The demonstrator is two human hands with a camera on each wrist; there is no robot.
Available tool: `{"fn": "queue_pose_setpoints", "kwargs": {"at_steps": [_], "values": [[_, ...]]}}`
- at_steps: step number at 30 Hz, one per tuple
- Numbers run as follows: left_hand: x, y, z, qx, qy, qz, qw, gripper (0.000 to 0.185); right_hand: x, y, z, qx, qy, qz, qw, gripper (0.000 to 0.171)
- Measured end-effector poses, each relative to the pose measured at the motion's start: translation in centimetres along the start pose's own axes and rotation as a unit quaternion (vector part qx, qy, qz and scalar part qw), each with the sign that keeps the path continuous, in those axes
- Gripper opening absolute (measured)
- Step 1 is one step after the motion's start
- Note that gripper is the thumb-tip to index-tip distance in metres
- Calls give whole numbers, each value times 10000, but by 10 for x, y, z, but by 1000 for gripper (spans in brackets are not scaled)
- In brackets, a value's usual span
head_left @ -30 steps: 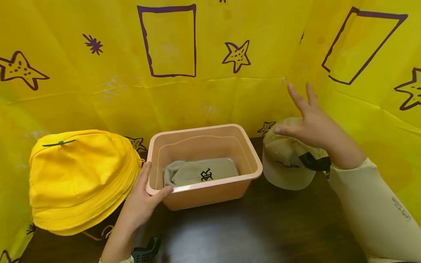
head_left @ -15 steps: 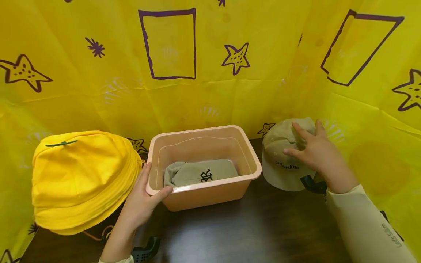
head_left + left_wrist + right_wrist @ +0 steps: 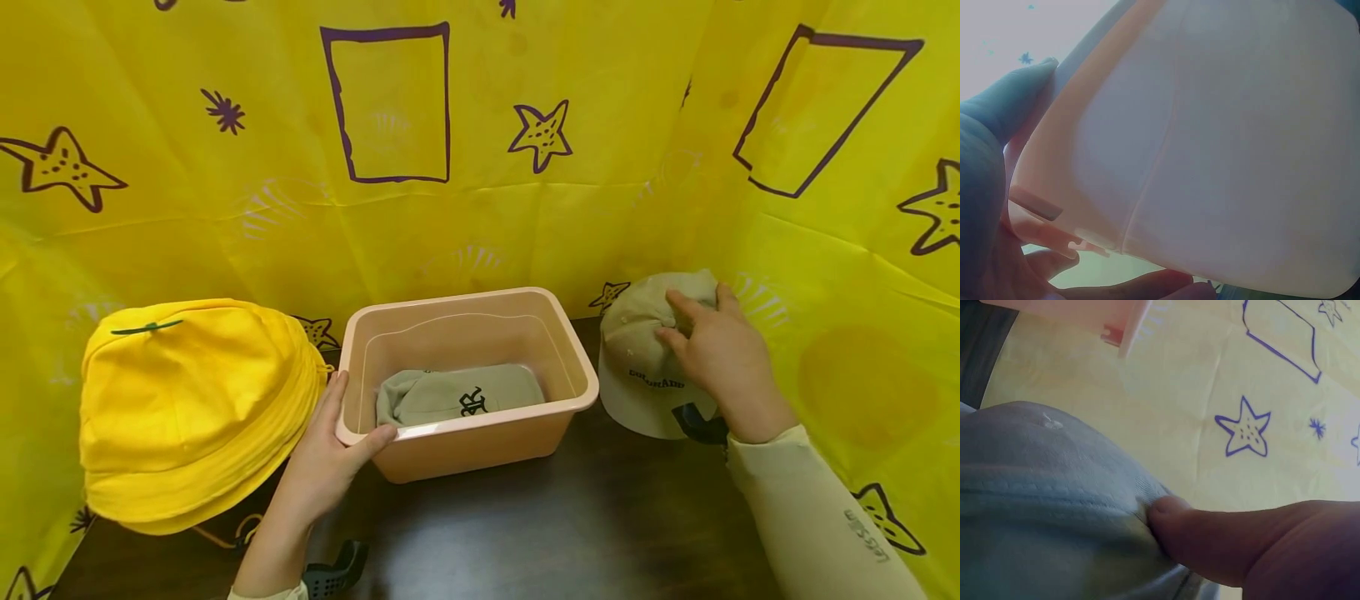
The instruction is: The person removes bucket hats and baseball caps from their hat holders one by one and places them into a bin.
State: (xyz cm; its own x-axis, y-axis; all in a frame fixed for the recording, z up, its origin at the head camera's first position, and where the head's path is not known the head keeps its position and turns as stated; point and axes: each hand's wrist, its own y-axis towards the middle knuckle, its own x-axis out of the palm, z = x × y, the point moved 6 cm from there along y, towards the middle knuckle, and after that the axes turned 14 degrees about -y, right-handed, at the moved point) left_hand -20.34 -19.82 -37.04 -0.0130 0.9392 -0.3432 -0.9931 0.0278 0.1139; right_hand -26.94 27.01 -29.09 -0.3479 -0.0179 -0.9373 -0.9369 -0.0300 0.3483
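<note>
"Cloth cap in pale khaki, with a curved brim (image 3: 637, 354): where is it?"

"At three o'clock from the peach rectangular plastic bin (image 3: 468, 458), both on the dark brown counter (image 3: 525, 533). The right-hand grip (image 3: 720, 354) pinches its crown, thumb pressed into the cloth."

"Can you see all those fingers?"

"No. From the right wrist only the thumb shows, digging into a fold; the rest are out of sight behind the fabric."

"And the left-hand grip (image 3: 322, 458)?"

"Grasping the bin's corner at eight o'clock, thumb along the front rim. The left wrist view is hazy, mostly bin wall, with the hand cut off towards nine."

"What else is hard to make out?"

"Inside the bin, the folded grey-green cloth piece (image 3: 442, 396) has its lower edge hidden by the front wall. Whether the bin touches the cap, I can't tell. At nine o'clock sits a bright yellow cloth bucket hat (image 3: 187, 408)."

"Any writing?"

"The cap reads 'COLORADO' in an arc, its last letters blurred. The folded piece carries a black Gothic letter, probably R. At four o'clock, the pale sleeve (image 3: 810, 508) reads roughly 'LetsSlim'."
</note>
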Motion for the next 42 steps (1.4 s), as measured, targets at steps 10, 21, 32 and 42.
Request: {"fn": "queue_pose_setpoints", "kwargs": {"at_steps": [10,21,32,42], "values": [[0,0,0,-36,6,14,10000,106,-4,-2,0,290,235,712,9968,36],[0,0,-1,-61,-21,-15,10000,107,-15,-9,26,545,1323,1456,9789,24],[1,-1,-1,-106,-29,-24,9999,107,-29,-16,92,1546,2474,216,9563,45],[0,-2,-1,-147,-2,-31,9999,108,-68,2,127,1508,2749,244,9493,53]]}}
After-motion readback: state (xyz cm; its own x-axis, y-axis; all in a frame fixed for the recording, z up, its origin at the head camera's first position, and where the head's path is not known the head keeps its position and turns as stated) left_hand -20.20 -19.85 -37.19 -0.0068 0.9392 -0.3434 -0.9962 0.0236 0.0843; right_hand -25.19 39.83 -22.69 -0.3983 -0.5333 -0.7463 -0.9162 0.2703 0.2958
